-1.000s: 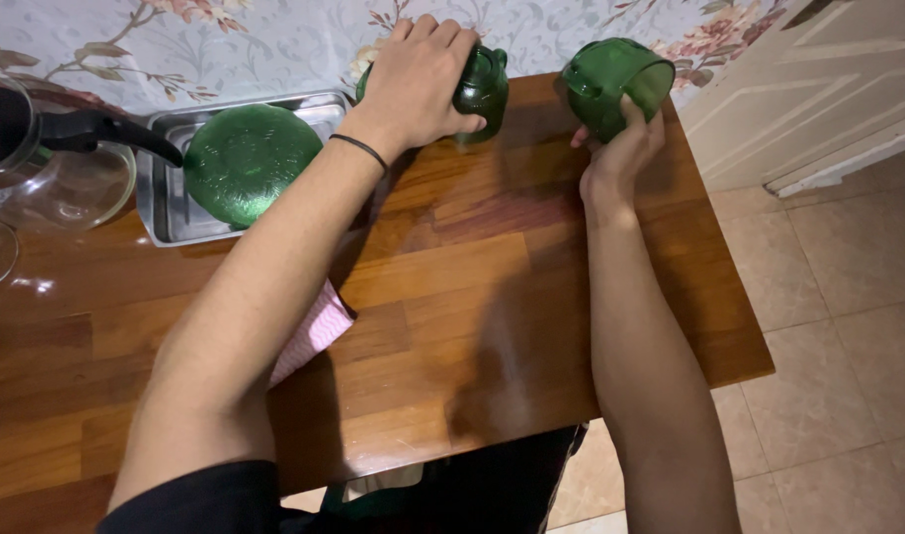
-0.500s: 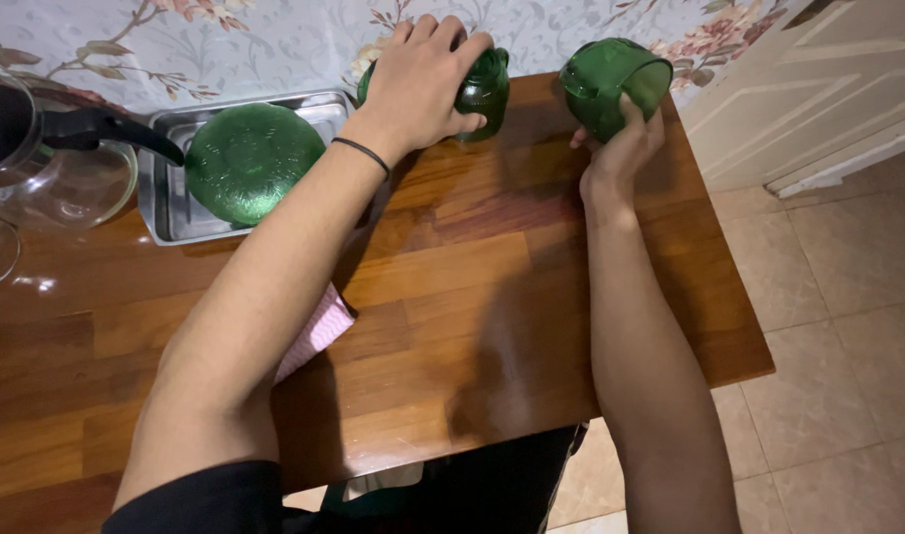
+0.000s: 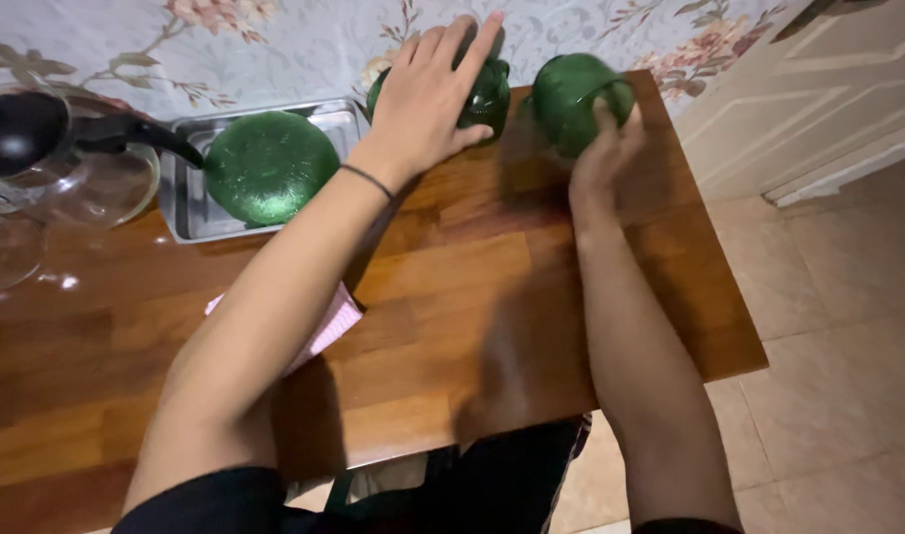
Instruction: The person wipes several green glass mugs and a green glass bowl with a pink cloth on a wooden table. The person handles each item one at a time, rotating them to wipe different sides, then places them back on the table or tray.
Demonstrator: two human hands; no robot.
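**A:** so what's each hand doing here?

**B:** left hand (image 3: 428, 94) lies flat over a green glass jar (image 3: 489, 94) at the back of the wooden table (image 3: 492, 297), fingers spread, grip loose rather than clenched. Right hand (image 3: 603, 158) is grasping a green glass cup (image 3: 571, 94), tilted, just beside the jar.

**A:** anything else around?

**B:** a green bowl (image 3: 269, 166) upside down in a metal tray (image 3: 190, 213), a glass coffee pot (image 3: 57, 163) far left, a pink cloth (image 3: 329, 326) under the left arm.
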